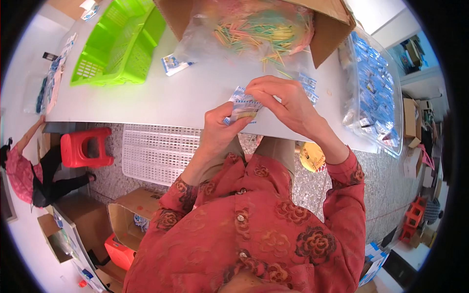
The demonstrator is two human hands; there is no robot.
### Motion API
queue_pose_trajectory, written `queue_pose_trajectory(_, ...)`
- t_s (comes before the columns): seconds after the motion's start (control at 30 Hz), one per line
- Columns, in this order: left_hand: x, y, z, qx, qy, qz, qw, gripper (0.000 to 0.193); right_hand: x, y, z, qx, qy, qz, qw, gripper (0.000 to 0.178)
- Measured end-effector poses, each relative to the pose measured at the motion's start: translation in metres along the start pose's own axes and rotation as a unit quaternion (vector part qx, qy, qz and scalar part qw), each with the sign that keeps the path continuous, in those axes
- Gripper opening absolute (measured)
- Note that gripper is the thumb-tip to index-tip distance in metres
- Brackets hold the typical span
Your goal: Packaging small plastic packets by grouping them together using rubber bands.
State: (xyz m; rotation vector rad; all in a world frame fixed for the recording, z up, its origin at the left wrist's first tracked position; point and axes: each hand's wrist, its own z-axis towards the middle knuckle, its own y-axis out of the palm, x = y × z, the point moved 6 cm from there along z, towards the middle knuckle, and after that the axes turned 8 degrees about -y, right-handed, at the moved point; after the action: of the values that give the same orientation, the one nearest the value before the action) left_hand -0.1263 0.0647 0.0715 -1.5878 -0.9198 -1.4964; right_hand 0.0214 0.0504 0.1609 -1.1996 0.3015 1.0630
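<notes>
A small blue-and-white plastic packet (pixel 241 104) is pinched in my left hand (pixel 218 123), just over the table's near edge. My right hand (pixel 288 102) reaches in from the right, its thumb and fingertips closed at the packet's upper right corner. Something yellowish-green shows low on the packet. Beyond my hands, a clear bag (pixel 205 36) of thin pink, yellow and green sticks (pixel 264 31) lies spilling out of a cardboard box (pixel 332 24). More blue-and-white packets (pixel 308 87) lie partly behind my right hand, and another packet (pixel 174 64) rests left of the bag.
A green basket (pixel 115 44) stands at the table's far left. On the right, a clear bin (pixel 373 88) is full of blue packets. Below the table are a white crate (pixel 156 151) and a red stool (pixel 87 147). Another person (pixel 29 171) works at far left.
</notes>
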Motion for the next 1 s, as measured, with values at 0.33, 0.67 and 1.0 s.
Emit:
queue_pose_trajectory(0.33, 0.002, -0.005, 0.002, 0.013, 0.007, -0.015, 1.0, 0.021, 0.013, -0.015, -0.01, 0.077, 0.071, 0.131, 0.986, 0.012)
queue_pose_trajectory(0.67, 0.005, -0.001, 0.001, 0.01, 0.039, 0.073, 0.997, 0.02, -0.011, -0.018, 0.01, 0.104, -0.055, -0.036, 0.992, 0.005)
queue_pose_trajectory(1.0, 0.004, -0.002, 0.001, 0.004, 0.045, 0.103, 0.994, 0.02, -0.017, -0.012, 0.009, 0.121, -0.127, -0.086, 0.981, 0.008)
